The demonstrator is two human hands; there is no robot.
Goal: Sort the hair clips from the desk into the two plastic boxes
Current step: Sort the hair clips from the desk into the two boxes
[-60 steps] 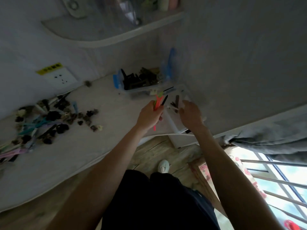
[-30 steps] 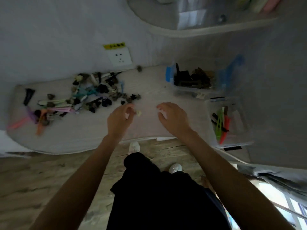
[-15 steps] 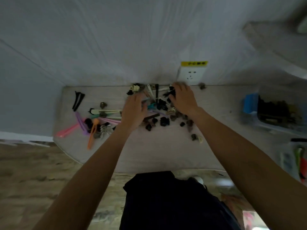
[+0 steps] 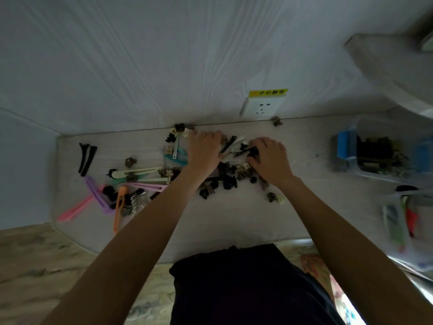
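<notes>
A loose pile of hair clips (image 4: 225, 179) lies on the pale desk (image 4: 234, 221), small dark claw clips mixed with long pastel ones. My left hand (image 4: 203, 148) rests palm down on the pile's far side, its fingertips hidden. My right hand (image 4: 269, 158) is bent over long black and white clips (image 4: 236, 146). At the right stands a clear box with blue latches (image 4: 344, 146) holding dark claw clips. Nearer me is a second clear box (image 4: 389, 216) with long green and red clips.
Long pink, purple and orange clips (image 4: 75, 211) and a black one (image 4: 85, 158) lie at the desk's left end. A wall socket (image 4: 262, 109) with a yellow label sits behind the pile. A curved shelf (image 4: 386, 66) juts out at upper right. Wooden floor shows below left.
Both hands left the long-clip box at the right, crossed the desk leftward and now rest on the pile. The view has turned left with them.
</notes>
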